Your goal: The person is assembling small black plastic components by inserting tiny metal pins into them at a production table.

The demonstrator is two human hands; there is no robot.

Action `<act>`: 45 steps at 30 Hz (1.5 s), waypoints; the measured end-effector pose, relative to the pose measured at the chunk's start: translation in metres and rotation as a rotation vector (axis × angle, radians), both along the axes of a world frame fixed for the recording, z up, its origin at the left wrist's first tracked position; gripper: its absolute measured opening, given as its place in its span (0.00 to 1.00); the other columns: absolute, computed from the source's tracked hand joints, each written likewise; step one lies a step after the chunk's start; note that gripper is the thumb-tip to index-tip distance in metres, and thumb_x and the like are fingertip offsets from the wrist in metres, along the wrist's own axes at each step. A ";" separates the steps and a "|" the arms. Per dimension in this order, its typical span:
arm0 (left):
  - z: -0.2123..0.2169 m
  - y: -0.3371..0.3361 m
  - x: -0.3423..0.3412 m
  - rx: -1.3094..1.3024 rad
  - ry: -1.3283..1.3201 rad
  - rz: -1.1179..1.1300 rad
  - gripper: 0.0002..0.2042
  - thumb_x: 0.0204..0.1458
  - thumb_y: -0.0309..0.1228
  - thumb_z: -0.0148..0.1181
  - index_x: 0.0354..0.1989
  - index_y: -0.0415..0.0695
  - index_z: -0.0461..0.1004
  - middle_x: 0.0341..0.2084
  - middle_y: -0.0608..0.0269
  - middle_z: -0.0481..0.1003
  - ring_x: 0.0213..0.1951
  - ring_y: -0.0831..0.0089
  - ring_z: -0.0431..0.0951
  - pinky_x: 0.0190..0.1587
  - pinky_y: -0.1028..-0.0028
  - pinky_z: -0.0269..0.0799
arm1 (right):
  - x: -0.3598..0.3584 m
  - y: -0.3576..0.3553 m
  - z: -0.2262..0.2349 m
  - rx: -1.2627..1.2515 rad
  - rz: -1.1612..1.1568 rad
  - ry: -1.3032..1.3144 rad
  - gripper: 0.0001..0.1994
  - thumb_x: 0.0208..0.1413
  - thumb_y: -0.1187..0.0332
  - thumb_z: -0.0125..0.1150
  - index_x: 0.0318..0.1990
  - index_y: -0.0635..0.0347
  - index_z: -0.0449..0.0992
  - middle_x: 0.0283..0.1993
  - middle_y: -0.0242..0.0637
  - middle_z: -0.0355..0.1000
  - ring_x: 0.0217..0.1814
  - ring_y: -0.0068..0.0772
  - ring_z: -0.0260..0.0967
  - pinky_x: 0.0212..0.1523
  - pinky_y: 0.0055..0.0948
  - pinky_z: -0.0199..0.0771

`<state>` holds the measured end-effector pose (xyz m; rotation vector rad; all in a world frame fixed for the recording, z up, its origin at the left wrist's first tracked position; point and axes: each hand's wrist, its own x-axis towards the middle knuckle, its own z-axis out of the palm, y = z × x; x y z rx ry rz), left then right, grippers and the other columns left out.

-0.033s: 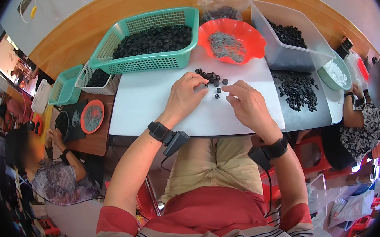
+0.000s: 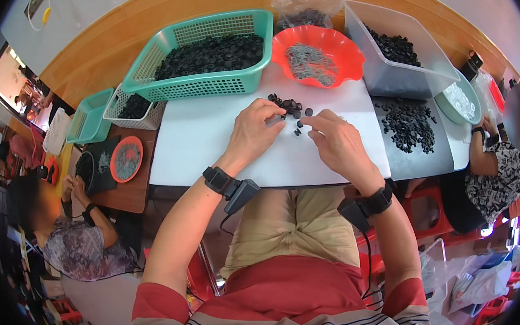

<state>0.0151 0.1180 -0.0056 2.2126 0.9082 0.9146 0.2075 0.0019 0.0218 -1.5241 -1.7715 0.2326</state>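
A loose group of small black round parts lies on the white tabletop in front of me. My left hand is at the left side of the group, thumb and forefinger curled toward each other around a small black part at their tips. My right hand comes in from the right, its forefinger stretched to a single black part. The thumb of that hand sits lower, apart from the fingertip. Whether the forefinger touches the part is too small to tell.
Behind the group stand a green basket of black parts, a red scalloped bowl of thin grey pieces and a clear bin of black parts. More black parts lie on a dark mat. Co-workers sit at left and right.
My right hand has shifted slightly left, its forefinger nearer the single black part. The left hand stays in place.
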 end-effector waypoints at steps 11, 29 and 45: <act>-0.001 0.000 -0.001 0.014 -0.007 -0.006 0.11 0.50 0.27 0.69 0.43 0.42 0.83 0.44 0.58 0.79 0.43 0.63 0.81 0.47 0.69 0.78 | -0.006 0.013 -0.007 -0.109 0.053 -0.303 0.12 0.57 0.73 0.62 0.48 0.58 0.80 0.42 0.43 0.73 0.37 0.51 0.77 0.38 0.46 0.77; 0.025 -0.050 -0.004 -0.806 -0.437 -0.275 0.14 0.61 0.29 0.65 0.51 0.34 0.79 0.41 0.59 0.83 0.39 0.76 0.83 0.41 0.76 0.80 | -0.025 -0.018 -0.008 0.093 0.026 -0.071 0.07 0.60 0.71 0.62 0.45 0.56 0.74 0.43 0.38 0.71 0.32 0.49 0.75 0.29 0.44 0.76; 0.014 -0.054 0.001 -0.891 -0.432 -0.284 0.11 0.62 0.27 0.61 0.49 0.33 0.80 0.42 0.58 0.83 0.38 0.78 0.82 0.44 0.76 0.81 | 0.051 -0.029 -0.002 0.061 -0.243 -0.170 0.08 0.58 0.73 0.64 0.45 0.60 0.80 0.41 0.42 0.75 0.36 0.50 0.76 0.36 0.41 0.75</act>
